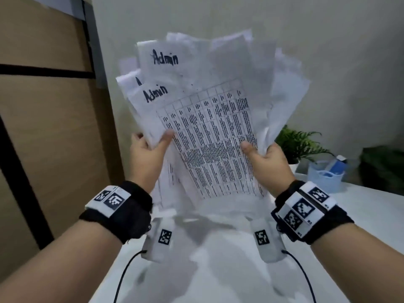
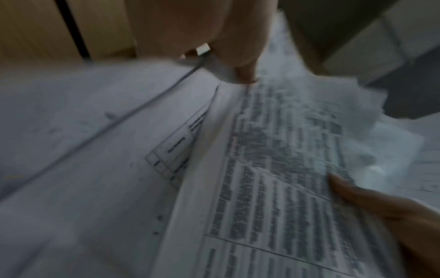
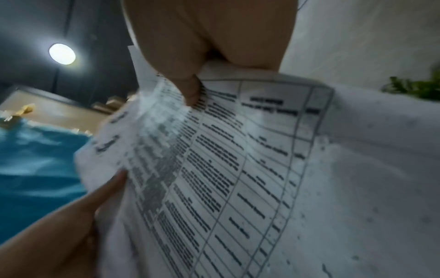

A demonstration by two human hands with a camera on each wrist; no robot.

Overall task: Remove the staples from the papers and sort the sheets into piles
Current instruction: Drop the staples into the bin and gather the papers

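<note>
A fanned bundle of white printed sheets (image 1: 209,119) is held upright above the white table (image 1: 360,206). The front sheet carries a printed table and the handwritten word "Admin"; a sheet behind shows the same word. My left hand (image 1: 150,145) grips the bundle's left edge, thumb on the front. My right hand (image 1: 262,156) grips the right edge, thumb on the print. In the left wrist view my left thumb (image 2: 240,62) presses the sheets (image 2: 273,169). The right wrist view shows my right thumb (image 3: 190,90) on the sheets (image 3: 226,169). No staple is visible.
A wooden cabinet (image 1: 43,127) stands at the left. At the back right are a green plant (image 1: 299,143) and a pale blue cup (image 1: 328,176) with items in it. A grey wall (image 1: 328,62) rises behind the papers.
</note>
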